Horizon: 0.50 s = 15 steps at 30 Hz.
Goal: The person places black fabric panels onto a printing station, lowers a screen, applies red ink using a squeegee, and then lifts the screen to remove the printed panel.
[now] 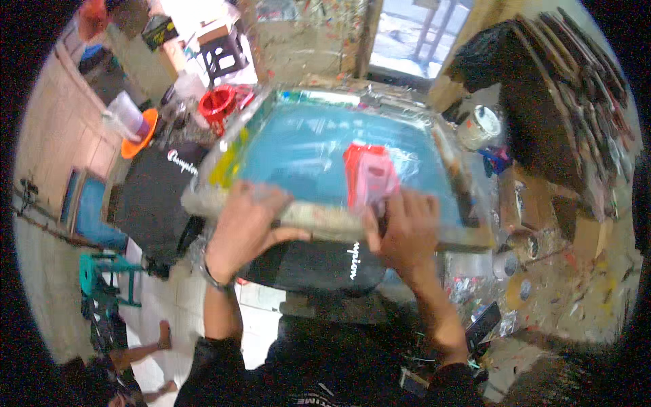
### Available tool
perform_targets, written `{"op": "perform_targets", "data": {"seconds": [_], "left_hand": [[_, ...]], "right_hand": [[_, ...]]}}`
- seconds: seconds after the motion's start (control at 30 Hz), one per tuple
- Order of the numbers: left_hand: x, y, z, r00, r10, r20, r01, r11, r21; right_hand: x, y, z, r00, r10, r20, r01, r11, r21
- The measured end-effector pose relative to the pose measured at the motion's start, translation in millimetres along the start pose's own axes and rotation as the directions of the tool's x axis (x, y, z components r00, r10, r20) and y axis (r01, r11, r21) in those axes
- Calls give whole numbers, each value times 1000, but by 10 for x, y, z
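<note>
A screen-printing frame (319, 216) with blue mesh (298, 146) lies across the middle, its near bar toward me. My left hand (247, 227) grips that bar left of centre, thumb along its near side. My right hand (408, 227) is closed over the bar farther right, blurred by motion. Just beyond its fingers a red and pink patch (369, 173) shows on the mesh; whether it is ink or a separate thing I cannot tell. Partly under the frame lies a black garment (305, 264) with white lettering, its far part hidden.
Another black garment (159, 197) lies on a board to the left. Beyond it are a red container (217, 105) and an orange dish (140, 134). A white tub (480, 127) and a cardboard box (532, 193) stand right. At lower left are a green stool (112, 275) and another person's arm (139, 354).
</note>
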<state>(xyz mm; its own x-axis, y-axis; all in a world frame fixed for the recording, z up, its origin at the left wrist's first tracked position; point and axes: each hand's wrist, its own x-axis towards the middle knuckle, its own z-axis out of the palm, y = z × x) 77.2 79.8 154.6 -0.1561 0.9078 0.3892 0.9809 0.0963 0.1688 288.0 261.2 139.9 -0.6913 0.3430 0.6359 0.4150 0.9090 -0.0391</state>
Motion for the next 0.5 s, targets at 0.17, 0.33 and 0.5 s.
{"op": "perform_targets", "data": {"seconds": [0.17,0.33,0.5], "left_hand": [[209,164,7,710,-13,-704,128,985,111],[-1011,440,839,772,-627,-103,632,774,25],[-1728,491,1421,519,-855,2,828,503,248]], "right_hand": [[1295,221,-441,998,5,-62,-5,1000,5],[2243,369,-879,918,209,336,-170,975,-142],[2513,636,-828,993,94,76,-92,995,-29]]}}
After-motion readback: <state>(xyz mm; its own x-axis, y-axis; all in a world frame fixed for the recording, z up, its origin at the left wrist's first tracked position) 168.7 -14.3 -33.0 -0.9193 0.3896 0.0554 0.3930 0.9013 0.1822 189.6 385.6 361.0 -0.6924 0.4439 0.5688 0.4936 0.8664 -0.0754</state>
